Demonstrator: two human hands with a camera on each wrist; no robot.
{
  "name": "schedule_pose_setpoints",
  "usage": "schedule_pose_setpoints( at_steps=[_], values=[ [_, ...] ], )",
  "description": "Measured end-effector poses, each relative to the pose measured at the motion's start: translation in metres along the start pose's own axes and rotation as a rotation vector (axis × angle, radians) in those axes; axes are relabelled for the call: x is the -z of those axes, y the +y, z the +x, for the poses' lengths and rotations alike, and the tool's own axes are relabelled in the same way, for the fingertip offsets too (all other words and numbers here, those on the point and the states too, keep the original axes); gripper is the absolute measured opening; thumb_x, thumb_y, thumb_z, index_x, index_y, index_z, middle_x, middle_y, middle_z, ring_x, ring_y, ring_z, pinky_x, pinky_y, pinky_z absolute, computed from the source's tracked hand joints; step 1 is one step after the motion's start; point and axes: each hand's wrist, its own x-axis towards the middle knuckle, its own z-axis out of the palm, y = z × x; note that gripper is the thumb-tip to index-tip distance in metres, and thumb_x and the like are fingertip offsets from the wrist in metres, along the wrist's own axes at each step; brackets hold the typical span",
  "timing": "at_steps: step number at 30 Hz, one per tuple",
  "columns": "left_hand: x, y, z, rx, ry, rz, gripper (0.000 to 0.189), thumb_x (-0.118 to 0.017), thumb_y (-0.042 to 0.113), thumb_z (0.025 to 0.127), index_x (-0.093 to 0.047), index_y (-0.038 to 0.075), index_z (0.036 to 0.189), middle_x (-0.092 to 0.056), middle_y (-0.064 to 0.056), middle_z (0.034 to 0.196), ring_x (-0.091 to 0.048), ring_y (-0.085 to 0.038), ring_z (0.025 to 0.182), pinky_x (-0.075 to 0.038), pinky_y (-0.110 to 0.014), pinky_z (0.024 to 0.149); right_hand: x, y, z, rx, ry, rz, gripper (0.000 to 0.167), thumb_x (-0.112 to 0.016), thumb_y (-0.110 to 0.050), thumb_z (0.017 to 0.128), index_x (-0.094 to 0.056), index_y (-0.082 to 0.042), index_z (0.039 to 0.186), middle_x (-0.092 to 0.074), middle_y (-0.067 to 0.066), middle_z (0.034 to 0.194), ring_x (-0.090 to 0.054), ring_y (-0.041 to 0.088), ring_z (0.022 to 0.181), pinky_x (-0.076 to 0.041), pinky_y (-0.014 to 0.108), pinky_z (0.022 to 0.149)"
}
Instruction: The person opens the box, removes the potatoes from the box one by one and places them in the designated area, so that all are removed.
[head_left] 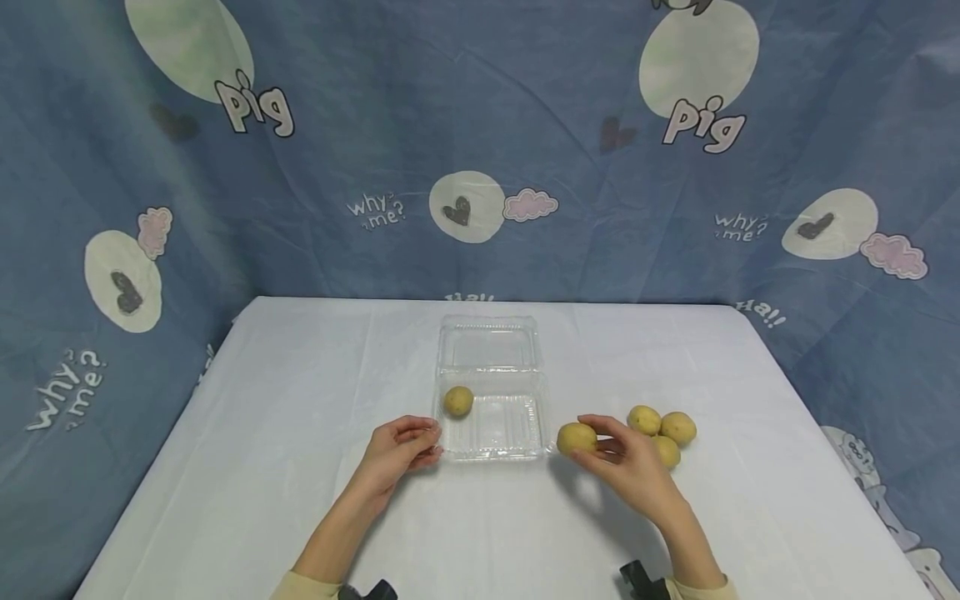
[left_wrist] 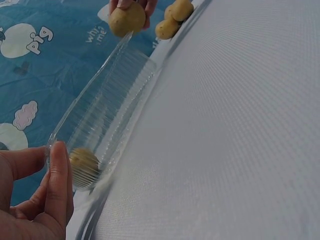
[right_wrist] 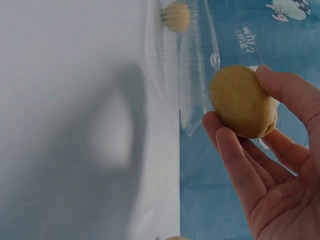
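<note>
A clear plastic clamshell box [head_left: 495,429] lies on the table with its lid [head_left: 489,346] folded back. One potato [head_left: 458,402] sits in the box's back left corner. My left hand [head_left: 401,450] pinches the left rim of the box between thumb and fingers, as the left wrist view shows. In my right hand [head_left: 630,467] is a second potato [right_wrist: 242,101], gripped by thumb and fingertips and raised just beyond the box's right edge. Close behind that hand, several more potatoes [head_left: 678,428] lie together on the cloth.
A white cloth [head_left: 300,375] covers the table. Behind it and along both sides hangs a blue printed curtain [head_left: 360,150]. Dark wrist camera mounts [head_left: 643,579] show at the bottom of the head view, beside pale yellow sleeves [head_left: 303,586].
</note>
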Motion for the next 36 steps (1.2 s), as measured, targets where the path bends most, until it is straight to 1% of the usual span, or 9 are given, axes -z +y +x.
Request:
schedule_pose_setpoints(
  at_steps=[6,11,15,20,24,31,36],
  values=[
    [0.000,0.000,0.000,-0.001,-0.008,-0.001,0.024,-0.069,0.000,0.089,-0.060,-0.009,0.110,-0.064,-0.016,0.090,-0.066,-0.019,0.074,-0.059,-0.026,0.069,0.002,0.008,-0.004,0.014,0.015,-0.044,0.043,-0.082,-0.013,0.081,-0.065,-0.002,0.119,-0.067,0.012,0.114,-0.069,0.020,0.092,-0.058,0.026,0.077],
    [0.000,0.000,0.000,0.001,-0.010,-0.001,0.024,-0.069,0.000,0.089,-0.061,-0.009,0.110,-0.064,-0.015,0.088,-0.066,-0.019,0.074,-0.059,-0.026,0.068,0.003,0.012,-0.006,-0.008,0.014,-0.067,0.043,-0.082,-0.011,0.080,-0.065,-0.002,0.119,-0.068,0.011,0.112,-0.069,0.022,0.091,-0.058,0.024,0.076],
    [0.000,0.000,0.000,-0.002,-0.006,-0.001,0.023,-0.069,0.000,0.089,-0.061,-0.008,0.109,-0.064,-0.016,0.088,-0.066,-0.019,0.074,-0.059,-0.027,0.068,0.004,0.014,-0.007,-0.019,0.030,-0.133,0.043,-0.083,-0.012,0.080,-0.066,-0.002,0.118,-0.068,0.011,0.109,-0.069,0.024,0.090,-0.058,0.025,0.076],
    [0.000,0.000,0.000,-0.006,-0.005,0.000,0.023,-0.069,0.000,0.089,-0.061,-0.009,0.109,-0.064,-0.015,0.088,-0.066,-0.018,0.074,-0.059,-0.027,0.069,0.004,0.018,-0.007,-0.033,0.044,-0.215,0.044,-0.083,-0.009,0.079,-0.065,0.001,0.118,-0.068,0.013,0.108,-0.069,0.026,0.089,-0.059,0.030,0.076],
    [0.000,0.000,-0.001,-0.008,-0.009,0.002,0.023,-0.069,0.001,0.090,-0.060,-0.009,0.109,-0.064,-0.014,0.088,-0.066,-0.018,0.074,-0.059,-0.026,0.069,0.005,0.021,-0.008,-0.038,0.046,-0.246,0.045,-0.083,-0.007,0.078,-0.064,0.002,0.119,-0.068,0.015,0.109,-0.069,0.026,0.087,-0.059,0.031,0.075],
    [0.001,-0.001,-0.001,-0.006,-0.013,-0.004,0.024,-0.068,0.000,0.090,-0.060,-0.009,0.110,-0.064,-0.016,0.089,-0.066,-0.018,0.074,-0.060,-0.027,0.070,0.005,0.026,-0.009,-0.022,0.057,-0.295,0.045,-0.082,-0.006,0.078,-0.064,0.002,0.118,-0.068,0.015,0.107,-0.070,0.027,0.086,-0.060,0.032,0.074],
    [0.001,-0.001,0.000,-0.007,-0.010,-0.004,0.024,-0.069,0.001,0.090,-0.060,-0.009,0.110,-0.064,-0.015,0.088,-0.066,-0.018,0.074,-0.060,-0.027,0.069,0.006,0.029,-0.008,-0.042,0.058,-0.302,0.045,-0.082,-0.006,0.078,-0.064,0.002,0.119,-0.068,0.016,0.108,-0.070,0.029,0.088,-0.060,0.034,0.076]
  ],
)
